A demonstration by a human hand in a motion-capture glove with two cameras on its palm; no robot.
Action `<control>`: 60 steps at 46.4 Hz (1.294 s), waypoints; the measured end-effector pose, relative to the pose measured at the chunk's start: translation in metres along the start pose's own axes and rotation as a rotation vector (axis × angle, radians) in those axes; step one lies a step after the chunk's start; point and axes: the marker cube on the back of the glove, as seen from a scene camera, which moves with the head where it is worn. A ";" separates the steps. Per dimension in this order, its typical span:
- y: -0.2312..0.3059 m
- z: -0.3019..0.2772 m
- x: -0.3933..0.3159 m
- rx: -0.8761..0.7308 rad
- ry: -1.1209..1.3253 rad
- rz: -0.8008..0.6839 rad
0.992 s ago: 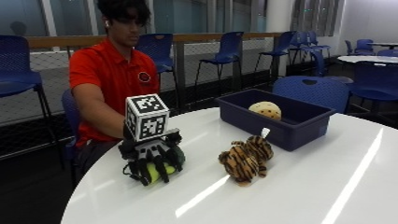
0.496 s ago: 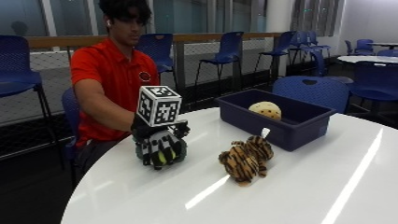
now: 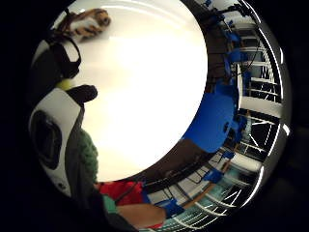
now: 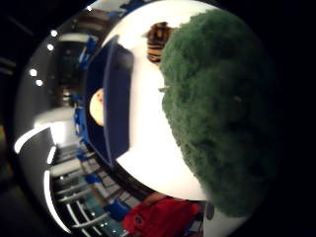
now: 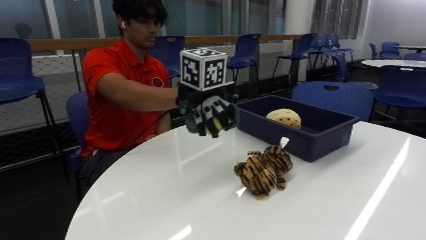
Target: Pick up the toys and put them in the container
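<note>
Gripping a green plush toy [image 4: 222, 108], the gloved right hand [image 5: 210, 114] hangs above the white bench [image 5: 333, 200], raised clear of its surface, with the fingers [image 5: 216, 117] curled round the toy so that only patches of it show between them in the outside view. In the thumb-side palm view the green plush fills most of the frame, which confirms it sits against the palm. The blue container [image 5: 313, 135] stands on the bench just beside the hand, on the side away from the person's body, and its near short wall faces the hand; its long axis runs on away from the hand, toward the far edge of the bench. A pale round toy [image 5: 283, 118] already lies inside it. A striped tiger toy [image 5: 264, 171] lies on the bench in front of the container, touching nothing else, well below the hand and nearer the onlooker. Judged from this layout, the coming move is a short sideways carry over the near wall, followed by a release above the open interior; the tiger toy remains to be collected afterwards.
</note>
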 end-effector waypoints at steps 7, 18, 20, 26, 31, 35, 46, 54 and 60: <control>-0.017 -0.029 -0.046 0.031 0.003 -0.042; -0.035 -0.045 -0.129 0.075 0.084 -0.129; -0.038 -0.047 -0.147 0.078 0.084 -0.156; -0.041 -0.060 -0.202 0.093 0.074 -0.228; -0.041 -0.073 -0.235 0.122 0.058 -0.263; -0.033 -0.082 -0.265 0.149 0.052 -0.345; -0.031 -0.085 -0.306 0.156 0.019 -0.337; -0.032 -0.065 -0.294 0.083 0.093 -0.500; -0.033 -0.056 -0.282 0.054 0.117 -0.491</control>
